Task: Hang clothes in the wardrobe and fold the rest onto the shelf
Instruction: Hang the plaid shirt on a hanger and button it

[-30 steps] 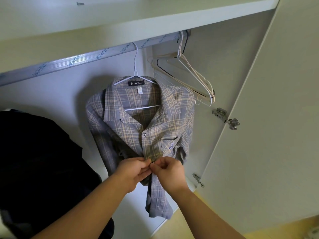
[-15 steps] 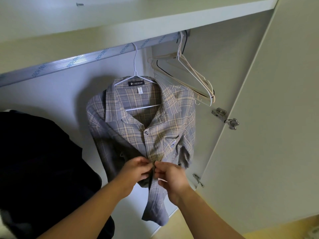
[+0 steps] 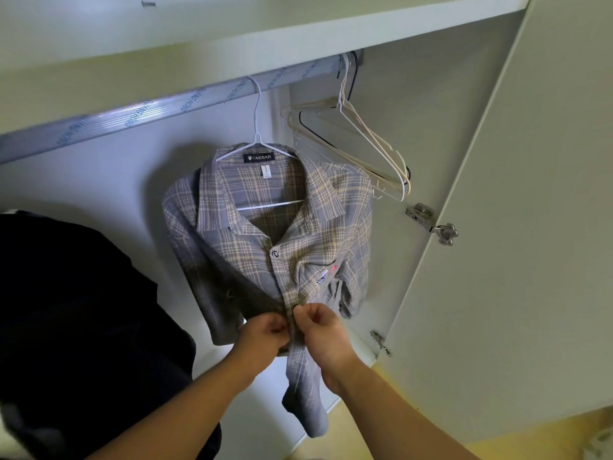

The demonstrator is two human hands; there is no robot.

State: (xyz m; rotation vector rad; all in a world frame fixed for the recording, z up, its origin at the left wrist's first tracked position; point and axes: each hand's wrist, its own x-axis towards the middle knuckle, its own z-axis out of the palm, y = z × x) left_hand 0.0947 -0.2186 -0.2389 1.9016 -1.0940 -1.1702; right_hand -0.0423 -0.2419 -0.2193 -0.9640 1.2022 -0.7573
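Observation:
A grey and tan plaid shirt hangs on a white hanger from the wardrobe rail. Its top button is fastened. My left hand pinches the left edge of the shirt front at a second button, about mid-chest. My right hand pinches the right edge at the same spot, fingertips almost touching the left hand's. The shirt's lower part hangs below my hands.
Several bare hangers hang at the rail's right end. A dark garment fills the left side. The open wardrobe door stands at the right, with hinges on its inner edge. A white shelf runs above the rail.
Both hands stay together at the shirt front and have shifted slightly lower. The shirt's lower hem has swung a little to the left.

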